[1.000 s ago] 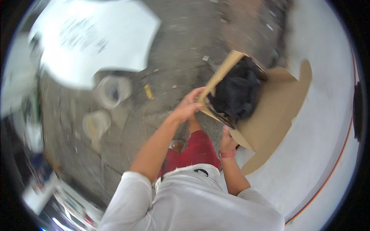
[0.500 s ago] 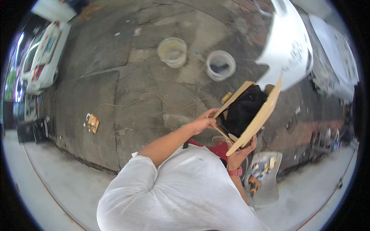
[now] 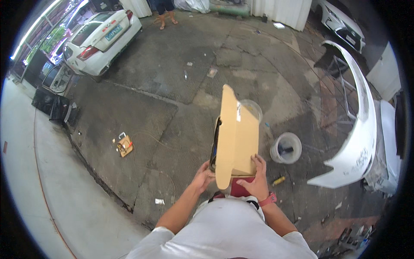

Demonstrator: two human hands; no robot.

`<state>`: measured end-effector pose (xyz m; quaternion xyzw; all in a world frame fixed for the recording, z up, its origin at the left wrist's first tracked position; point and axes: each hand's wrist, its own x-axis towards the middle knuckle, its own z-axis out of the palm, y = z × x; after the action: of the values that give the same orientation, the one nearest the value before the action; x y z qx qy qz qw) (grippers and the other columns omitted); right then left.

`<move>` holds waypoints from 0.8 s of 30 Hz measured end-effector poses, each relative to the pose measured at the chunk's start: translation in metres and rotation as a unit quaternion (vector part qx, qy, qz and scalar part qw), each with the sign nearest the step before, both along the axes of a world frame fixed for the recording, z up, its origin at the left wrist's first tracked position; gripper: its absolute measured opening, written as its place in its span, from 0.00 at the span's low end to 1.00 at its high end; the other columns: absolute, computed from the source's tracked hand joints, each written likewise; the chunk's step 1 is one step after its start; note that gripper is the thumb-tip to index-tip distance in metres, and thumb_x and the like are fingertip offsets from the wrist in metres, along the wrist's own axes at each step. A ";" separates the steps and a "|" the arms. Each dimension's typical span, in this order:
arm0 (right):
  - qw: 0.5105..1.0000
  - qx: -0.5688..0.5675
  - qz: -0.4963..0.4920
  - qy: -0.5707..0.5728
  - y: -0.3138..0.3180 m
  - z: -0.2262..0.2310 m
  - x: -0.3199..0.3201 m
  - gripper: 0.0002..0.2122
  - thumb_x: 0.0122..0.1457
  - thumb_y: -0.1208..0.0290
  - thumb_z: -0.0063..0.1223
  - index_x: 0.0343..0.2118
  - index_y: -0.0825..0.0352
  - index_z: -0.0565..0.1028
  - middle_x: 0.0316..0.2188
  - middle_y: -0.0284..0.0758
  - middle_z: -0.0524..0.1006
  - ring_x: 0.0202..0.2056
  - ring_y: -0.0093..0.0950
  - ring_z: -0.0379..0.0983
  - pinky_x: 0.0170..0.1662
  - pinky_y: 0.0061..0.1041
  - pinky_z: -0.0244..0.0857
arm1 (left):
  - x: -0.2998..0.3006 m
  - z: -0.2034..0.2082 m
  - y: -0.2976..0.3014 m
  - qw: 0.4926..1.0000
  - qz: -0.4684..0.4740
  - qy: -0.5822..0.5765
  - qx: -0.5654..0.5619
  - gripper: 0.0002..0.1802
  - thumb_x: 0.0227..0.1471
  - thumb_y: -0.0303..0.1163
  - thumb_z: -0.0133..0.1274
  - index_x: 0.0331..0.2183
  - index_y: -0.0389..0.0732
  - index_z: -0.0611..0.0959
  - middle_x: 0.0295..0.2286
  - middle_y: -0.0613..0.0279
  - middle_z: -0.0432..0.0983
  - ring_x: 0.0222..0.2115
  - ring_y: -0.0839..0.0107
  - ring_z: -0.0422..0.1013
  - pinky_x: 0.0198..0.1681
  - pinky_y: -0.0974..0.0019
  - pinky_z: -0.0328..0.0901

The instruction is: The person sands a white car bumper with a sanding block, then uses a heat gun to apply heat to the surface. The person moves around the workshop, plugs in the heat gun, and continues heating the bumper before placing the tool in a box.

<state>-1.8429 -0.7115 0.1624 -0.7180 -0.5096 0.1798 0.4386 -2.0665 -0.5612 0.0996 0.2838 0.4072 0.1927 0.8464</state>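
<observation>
A brown cardboard box [image 3: 248,142] is held up in front of my waist, with its long flap [image 3: 225,138] raised toward the left. In the gap on its left side a strip of black contents [image 3: 214,149] shows; the flap hides the rest. My left hand [image 3: 203,177] grips the near left corner, fingers partly hidden behind the cardboard. At the near right corner my right hand [image 3: 258,182] holds the box, fingertips on its side and thumb along the near edge. A red watch [image 3: 268,199] is on the right wrist.
A clear bucket [image 3: 286,148] and a yellow object [image 3: 279,181] lie to the right, near a white car bumper [image 3: 362,142]. Another bucket [image 3: 254,108] is partly behind the box. Farther off are a white car [image 3: 103,41] and a person's legs [image 3: 167,17]. A hose [image 3: 151,136] crosses the floor.
My view has swung, bringing the parked car and the person's legs in. The box has turned in my hands: its black contents faced up before, and now the cardboard mostly covers them.
</observation>
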 end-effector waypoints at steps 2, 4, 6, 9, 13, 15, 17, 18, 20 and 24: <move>0.999 0.004 0.038 0.017 0.054 -0.010 0.016 0.53 0.39 0.54 0.81 0.68 0.64 0.61 0.66 0.52 0.56 0.67 0.53 0.56 0.69 0.48 0.56 | 0.001 -0.015 0.041 1.000 0.030 0.006 0.002 0.43 0.51 0.22 0.49 0.68 0.37 0.59 0.57 0.54 0.71 0.54 0.61 0.73 0.59 0.56 0.69; 0.996 -0.013 0.085 0.038 0.118 -0.017 0.028 0.53 0.42 0.50 0.80 0.68 0.64 0.60 0.66 0.53 0.56 0.67 0.54 0.55 0.69 0.48 0.55 | -0.008 -0.041 0.082 0.997 0.079 0.004 0.004 0.40 0.54 0.23 0.51 0.67 0.37 0.60 0.58 0.55 0.71 0.54 0.62 0.74 0.57 0.57 0.71; 0.990 -0.029 0.131 0.038 0.181 -0.020 0.040 0.52 0.43 0.48 0.79 0.69 0.64 0.60 0.67 0.53 0.55 0.67 0.55 0.54 0.69 0.49 0.55 | -0.009 -0.041 0.119 0.990 0.140 0.005 -0.023 0.37 0.58 0.27 0.53 0.66 0.37 0.62 0.57 0.55 0.72 0.53 0.63 0.75 0.55 0.58 0.72; 0.980 -0.039 0.191 0.026 0.277 -0.012 0.063 0.52 0.44 0.46 0.78 0.69 0.63 0.61 0.67 0.52 0.55 0.67 0.54 0.54 0.69 0.49 0.54 | 0.005 -0.010 0.193 0.985 0.173 -0.008 -0.013 0.32 0.63 0.33 0.54 0.65 0.38 0.66 0.56 0.56 0.74 0.53 0.64 0.75 0.54 0.59 0.73; 0.963 -0.045 0.265 0.032 0.414 0.026 0.083 0.51 0.45 0.45 0.77 0.69 0.61 0.61 0.66 0.50 0.55 0.67 0.54 0.53 0.69 0.50 0.54 | 0.028 0.048 0.296 0.973 0.232 -0.012 0.001 0.29 0.67 0.40 0.52 0.63 0.39 0.70 0.57 0.53 0.73 0.56 0.58 0.74 0.56 0.53 0.75; 0.954 -0.051 0.293 0.018 0.472 0.042 0.090 0.48 0.46 0.45 0.76 0.68 0.59 0.63 0.66 0.50 0.55 0.67 0.54 0.53 0.69 0.50 0.54 | 0.049 0.075 0.346 0.966 0.253 -0.027 0.036 0.34 0.63 0.49 0.56 0.62 0.40 0.70 0.58 0.50 0.72 0.57 0.49 0.73 0.56 0.40 0.74; 0.946 -0.036 0.322 -0.003 0.540 0.048 0.092 0.47 0.47 0.45 0.76 0.68 0.59 0.63 0.66 0.50 0.55 0.67 0.54 0.53 0.69 0.50 0.54 | 0.052 0.077 0.403 0.958 0.272 -0.055 0.069 0.36 0.62 0.51 0.56 0.62 0.39 0.70 0.58 0.50 0.72 0.56 0.48 0.74 0.56 0.40 0.75; 0.941 -0.029 0.336 -0.012 0.574 0.048 0.091 0.47 0.47 0.45 0.76 0.67 0.59 0.63 0.66 0.50 0.55 0.67 0.55 0.53 0.69 0.50 0.54 | 0.051 0.074 0.433 0.954 0.280 -0.067 0.085 0.36 0.62 0.51 0.57 0.62 0.39 0.70 0.58 0.50 0.72 0.55 0.48 0.74 0.55 0.40 0.75; 0.939 -0.026 0.341 -0.032 0.641 0.042 0.090 0.47 0.48 0.46 0.75 0.67 0.59 0.63 0.66 0.50 0.56 0.67 0.55 0.53 0.69 0.51 0.54 | 0.048 0.065 0.493 0.953 0.278 -0.049 0.107 0.38 0.61 0.53 0.57 0.62 0.39 0.69 0.57 0.49 0.72 0.55 0.48 0.75 0.54 0.41 0.76; 0.937 -0.033 0.349 -0.002 0.775 0.029 0.073 0.47 0.48 0.46 0.75 0.68 0.60 0.62 0.66 0.50 0.56 0.67 0.55 0.53 0.69 0.50 0.54 | 0.024 0.025 0.618 0.945 0.309 -0.071 0.083 0.37 0.63 0.51 0.56 0.63 0.39 0.69 0.58 0.48 0.72 0.55 0.49 0.74 0.54 0.42 0.76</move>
<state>-1.7694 0.0635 0.1909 -0.5095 -0.7228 0.3370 0.3233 -2.0425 0.0568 0.1249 0.1983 0.3961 0.4979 0.7456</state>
